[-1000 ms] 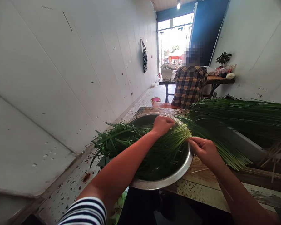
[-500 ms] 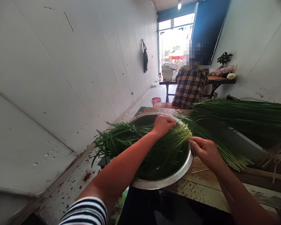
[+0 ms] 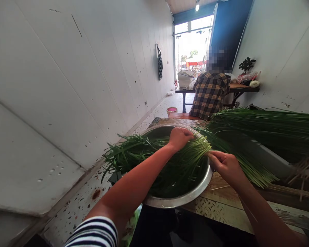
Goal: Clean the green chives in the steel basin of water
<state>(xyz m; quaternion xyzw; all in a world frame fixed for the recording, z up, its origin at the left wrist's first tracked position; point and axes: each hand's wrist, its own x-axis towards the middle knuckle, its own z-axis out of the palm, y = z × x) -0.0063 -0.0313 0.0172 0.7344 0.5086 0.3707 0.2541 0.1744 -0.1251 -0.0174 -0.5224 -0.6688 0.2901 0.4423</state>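
Garlic chives [image 3: 190,151] lie in a bundle across a wide metal bowl [image 3: 207,181], their pale stem ends to the right and green leaves hanging over the left rim. My left hand [image 3: 180,138] is closed above the bundle, thumb and fingers pinching a stem near its cut end. At the bowl's right rim, my right hand [image 3: 225,164] is closed too, its fingertips pinched at the ends of the stems. How many stems it grips is too small to tell.
More long chives [image 3: 267,120] are heaped over a grey crate [image 3: 270,157] at the right. Beyond the wooden table [image 3: 216,202], a person in a plaid shirt [image 3: 208,96] sits at another table [image 3: 247,90]. A bucket [image 3: 172,109] stands on the floor, and a white wall runs along the left.
Both hands and the chives stay practically in place. The person in the plaid shirt has shifted slightly to the right.
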